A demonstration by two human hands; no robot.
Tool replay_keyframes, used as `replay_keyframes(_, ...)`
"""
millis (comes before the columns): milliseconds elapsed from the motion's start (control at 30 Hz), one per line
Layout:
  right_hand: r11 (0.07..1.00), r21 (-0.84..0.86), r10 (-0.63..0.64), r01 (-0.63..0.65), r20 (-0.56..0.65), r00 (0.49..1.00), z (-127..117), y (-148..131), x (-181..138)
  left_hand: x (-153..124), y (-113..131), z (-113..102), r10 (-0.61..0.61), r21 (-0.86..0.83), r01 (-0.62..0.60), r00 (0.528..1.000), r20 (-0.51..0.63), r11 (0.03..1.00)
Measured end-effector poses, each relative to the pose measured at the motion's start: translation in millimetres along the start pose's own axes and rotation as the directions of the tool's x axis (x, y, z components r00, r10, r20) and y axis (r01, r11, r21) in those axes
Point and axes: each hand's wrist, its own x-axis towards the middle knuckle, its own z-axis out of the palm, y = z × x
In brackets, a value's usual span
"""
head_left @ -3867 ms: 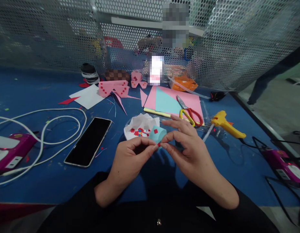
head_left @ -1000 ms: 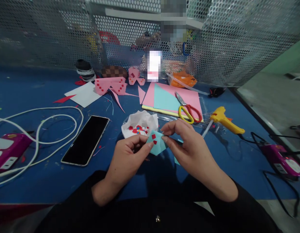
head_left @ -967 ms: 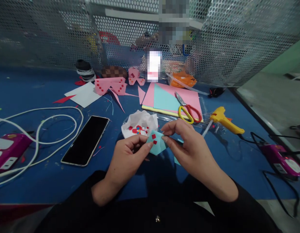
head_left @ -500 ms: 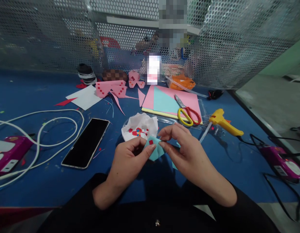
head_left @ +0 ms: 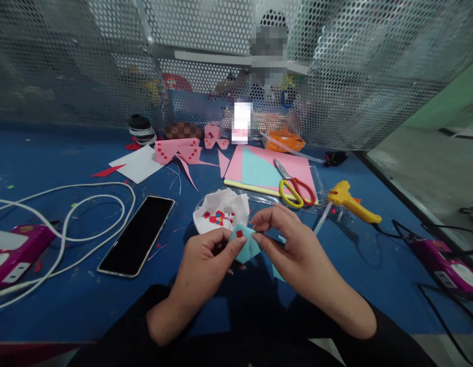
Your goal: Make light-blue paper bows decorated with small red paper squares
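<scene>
A small folded light-blue paper piece [head_left: 248, 250] with a red square [head_left: 239, 234] on it is held up between both hands. My left hand [head_left: 205, 265] pinches its left side, thumb on the front and fingers behind. At its upper right edge, the thumb and index finger of my right hand [head_left: 293, 250] are closed; whether they grip the paper or a tiny bit on it is hard to see. Just beyond the hands stands a white paper-lined bowl [head_left: 203, 224] with small red, blue and white scraps. Another light-blue paper piece [head_left: 277, 272] lies partly under my right hand.
Red-and-yellow scissors [head_left: 292, 188] rest on stacked coloured paper [head_left: 259, 171]. A yellow glue gun [head_left: 347, 201] lies at right, its cord leading to a purple power strip [head_left: 446, 262]. A phone [head_left: 139, 237], white cable [head_left: 64, 224] and pink paper pieces [head_left: 178, 152] are left; perforated metal panels [head_left: 205, 30] stand behind.
The whole scene sits slightly lower in the picture, as the head view has tilted up. Both hands keep their hold, and the light-blue paper has turned slightly.
</scene>
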Motion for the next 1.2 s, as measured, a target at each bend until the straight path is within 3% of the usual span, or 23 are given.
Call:
replay_keyframes(500, 0.999, -0.027, -0.049, 0.047, -0.079, 0.996, -6.2, -1.7, 6.7, -0.3, 9.4, 0.1, 0.003, -0.076, -0.004, 1.0, -0.017, 0.997)
replay_keyframes(633, 0.995, -0.056, -0.081, 0.077, -0.081, 0.993, -10.4, -5.2, 10.4, -0.6, 13.0, -0.6, 0.025, -0.022, -0.026, 0.999, -0.027, 0.999)
replay_keyframes(900, 0.991, -0.096, -0.098, 0.089, -0.098, 0.99, -12.5, -9.7, 15.5, 2.3, 11.6, -4.4, -0.016, -0.086, 0.021, 0.998, 0.054, 0.996)
replay_keyframes(1000, 0.984, -0.12, -0.145, 0.134, -0.084, 0.986, -23.7, -8.2, 19.7, 2.9, 13.9, -7.5, -0.05, -0.116, 0.055, 0.998, 0.04, 0.992)
replay_keyframes(1067, 0.961, -0.237, -0.179, 0.14, -0.151, 0.972, -41.7, 0.4, 21.6, 2.6, 17.2, -10.5, -0.042, -0.125, 0.041, 0.999, -0.011, 0.991)
replay_keyframes(1133, 0.873, -0.487, -0.148, -0.003, -0.271, 0.951, -66.6, 17.6, 21.3, 2.5, 21.2, -15.0, -0.005, -0.146, -0.006, 0.997, -0.076, 0.989)
replay_keyframes(1200, 0.631, -0.716, 0.053, -0.299, -0.345, 0.937, -92.7, 42.3, 17.9, 3.5, 25.1, -20.4, 0.024, -0.186, -0.053, 0.988, -0.152, 0.981)
